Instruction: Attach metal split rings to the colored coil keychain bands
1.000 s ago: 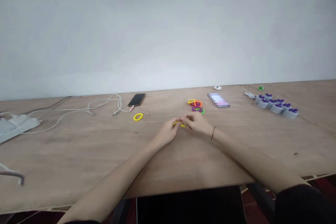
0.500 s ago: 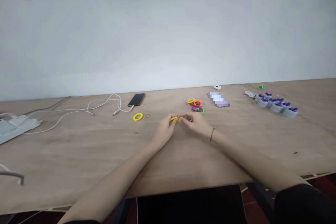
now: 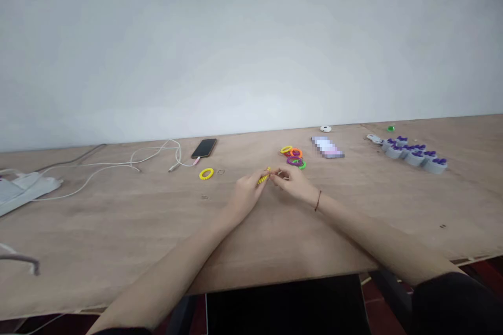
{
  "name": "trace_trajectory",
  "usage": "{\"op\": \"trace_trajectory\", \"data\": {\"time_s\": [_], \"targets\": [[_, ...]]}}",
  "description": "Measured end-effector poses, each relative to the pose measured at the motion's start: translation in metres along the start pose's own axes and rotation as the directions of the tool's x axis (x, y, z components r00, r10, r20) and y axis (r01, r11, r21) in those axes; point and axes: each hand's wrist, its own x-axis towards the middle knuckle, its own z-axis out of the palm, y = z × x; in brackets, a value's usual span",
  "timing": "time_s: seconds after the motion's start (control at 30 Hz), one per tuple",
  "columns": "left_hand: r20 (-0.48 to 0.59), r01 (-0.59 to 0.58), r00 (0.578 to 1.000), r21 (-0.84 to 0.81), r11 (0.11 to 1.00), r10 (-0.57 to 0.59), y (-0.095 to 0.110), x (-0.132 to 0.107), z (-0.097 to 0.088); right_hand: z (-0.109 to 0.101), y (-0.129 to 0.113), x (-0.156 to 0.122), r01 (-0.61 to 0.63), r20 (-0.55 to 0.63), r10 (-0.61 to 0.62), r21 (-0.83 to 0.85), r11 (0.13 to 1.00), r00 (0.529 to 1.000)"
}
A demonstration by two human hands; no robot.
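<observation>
Both my hands meet over the middle of the wooden table (image 3: 118, 230). My left hand (image 3: 247, 194) pinches a yellow coil ring (image 3: 264, 178), fingers closed on it. My right hand (image 3: 293, 181) is also closed, its fingertips touching the ring's right end; something small may sit in the pinch but I cannot make it out. Just behind the hands lies a small pile of coil rings (image 3: 294, 157) in yellow, orange, purple and green. Another yellow coil ring (image 3: 206, 174) lies alone to the left, with a small metal ring (image 3: 221, 172) beside it.
A black phone (image 3: 205, 148) lies at the back with a white cable (image 3: 129, 162) running left to a white power strip (image 3: 23, 188). Several grey cups with purple tops (image 3: 414, 154) stand at the right. A blurred packet (image 3: 328, 147) lies behind the pile.
Both hands have shifted slightly away from me with the yellow coil ring, which now tilts up between the fingertips. Nothing else on the table has moved.
</observation>
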Motion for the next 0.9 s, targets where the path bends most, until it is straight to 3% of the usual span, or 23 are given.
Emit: {"op": "trace_trajectory", "data": {"time_s": [0.1,0.2,0.33,0.5,0.77,0.9], "targets": [[-0.014,0.099,0.995,-0.010,0.995,-0.099,0.005,0.001,-0.002,-0.001,0.001,-0.001,0.051,-0.038,-0.051,-0.003,0.999,0.998],[-0.024,0.202,0.978,-0.162,0.966,-0.209,0.009,0.002,-0.001,-0.002,-0.001,-0.002,0.135,-0.050,-0.137,-0.043,0.990,0.989],[-0.003,0.274,0.952,-0.437,0.857,-0.306,0.008,0.004,0.002,-0.004,-0.005,-0.004,0.235,-0.039,-0.239,-0.099,0.967,0.970],[0.093,0.362,0.922,-0.555,0.749,-0.377,0.005,0.007,0.003,-0.005,-0.004,-0.007,0.328,0.012,-0.334,-0.221,0.918,0.943],[0.117,0.366,0.918,-0.623,0.691,-0.380,-0.001,0.003,0.013,0.000,-0.008,-0.012,0.306,0.047,-0.324,-0.478,0.823,0.945],[0.121,0.404,0.888,-0.669,0.624,-0.444,0.001,0.001,0.015,0.001,-0.011,-0.013,0.276,0.082,-0.285,-0.596,0.754,0.955]]}}
